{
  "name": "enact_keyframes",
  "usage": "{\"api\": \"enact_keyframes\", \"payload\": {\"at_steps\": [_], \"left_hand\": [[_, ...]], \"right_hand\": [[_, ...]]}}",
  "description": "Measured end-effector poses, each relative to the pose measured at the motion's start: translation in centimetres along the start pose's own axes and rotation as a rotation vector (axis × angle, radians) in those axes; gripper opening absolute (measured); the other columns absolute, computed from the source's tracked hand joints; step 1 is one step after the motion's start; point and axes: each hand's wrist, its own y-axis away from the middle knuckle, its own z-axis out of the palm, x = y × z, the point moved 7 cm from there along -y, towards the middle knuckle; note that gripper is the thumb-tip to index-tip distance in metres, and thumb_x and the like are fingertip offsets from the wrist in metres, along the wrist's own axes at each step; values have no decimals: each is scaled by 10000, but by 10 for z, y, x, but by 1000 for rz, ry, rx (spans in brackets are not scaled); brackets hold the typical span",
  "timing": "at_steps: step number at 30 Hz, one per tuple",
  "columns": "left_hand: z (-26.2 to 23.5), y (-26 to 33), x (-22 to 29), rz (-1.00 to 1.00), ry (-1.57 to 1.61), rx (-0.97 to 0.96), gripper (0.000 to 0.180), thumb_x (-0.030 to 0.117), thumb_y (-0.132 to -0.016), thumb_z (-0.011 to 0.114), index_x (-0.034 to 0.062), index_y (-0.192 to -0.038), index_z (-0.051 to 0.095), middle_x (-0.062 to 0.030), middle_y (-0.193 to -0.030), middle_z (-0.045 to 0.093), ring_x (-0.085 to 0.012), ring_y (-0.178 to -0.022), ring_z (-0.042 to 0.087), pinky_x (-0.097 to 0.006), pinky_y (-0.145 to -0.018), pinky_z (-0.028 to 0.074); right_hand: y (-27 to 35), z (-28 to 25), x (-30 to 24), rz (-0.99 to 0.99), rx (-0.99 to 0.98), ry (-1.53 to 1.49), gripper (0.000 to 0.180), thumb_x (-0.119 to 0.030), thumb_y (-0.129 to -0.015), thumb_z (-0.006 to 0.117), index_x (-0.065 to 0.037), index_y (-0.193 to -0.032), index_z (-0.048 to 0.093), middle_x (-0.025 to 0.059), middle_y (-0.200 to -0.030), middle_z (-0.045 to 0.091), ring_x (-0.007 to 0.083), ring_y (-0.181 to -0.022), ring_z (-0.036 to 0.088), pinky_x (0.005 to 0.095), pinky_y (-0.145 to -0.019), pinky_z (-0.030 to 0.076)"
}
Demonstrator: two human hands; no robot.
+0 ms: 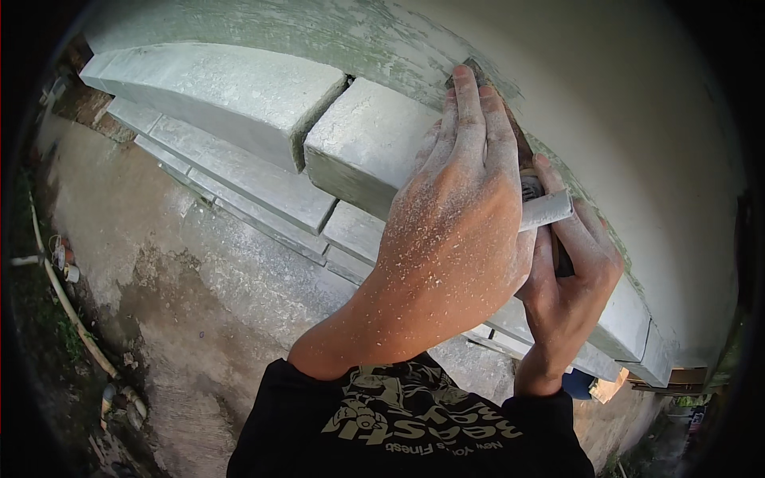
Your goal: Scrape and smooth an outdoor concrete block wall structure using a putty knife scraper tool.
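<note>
My left hand [462, 215], coated in pale dust, is in front. Its fingers lie close together along a long, narrow tool with a dark body [510, 115] and a pale grey cross-bar [548, 209], perhaps a hand plane. The thumb is hidden. Behind and to the right, my right hand [570, 255] grips the tool's nearer part, with fingers on both sides of it. Both hands press close to the rough, greenish-grey base of the wall, just above a pale grey block [370, 139]. The tool's underside and much of its body are hidden by my hands.
A longer grey block [215, 88] lies left of a narrow gap. Lower ledges [239, 171] step down to a stained concrete floor [171, 334]. A smooth pale wall [621, 135] rises on the right. A pipe [68, 303] and plants run along the far left.
</note>
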Motion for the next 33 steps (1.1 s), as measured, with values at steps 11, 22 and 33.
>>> {"api": "enact_keyframes", "payload": {"at_steps": [11, 22, 33], "left_hand": [[-5, 5, 8, 96, -7, -29, 791, 57, -875, 612, -310, -1419, 171, -575, -1446, 127, -692, -1347, 300, -618, -1134, 357], [-14, -3, -2, 79, -84, 128, 823, 99, -888, 643, -310, -1422, 170, -563, -1459, 132, -690, -1356, 286, -614, -1150, 332], [-1, 5, 7, 137, -80, 91, 737, 69, -904, 575, -324, -1401, 200, -580, -1433, 177, -657, -1374, 304, -552, -1166, 340]], "right_hand": [[4, -5, -3, 36, 92, -72, 494, -7, -743, 660, -34, -1230, 736, 110, -827, 733, 190, -741, 638, 324, -835, 481], [-16, 6, -22, -72, 50, 14, 453, -37, -790, 668, -80, -1234, 745, 94, -822, 723, 188, -755, 621, 327, -803, 496], [-2, 2, -10, -109, 136, 40, 429, -42, -823, 702, -99, -1246, 742, 92, -845, 719, 200, -770, 604, 339, -835, 487]]}}
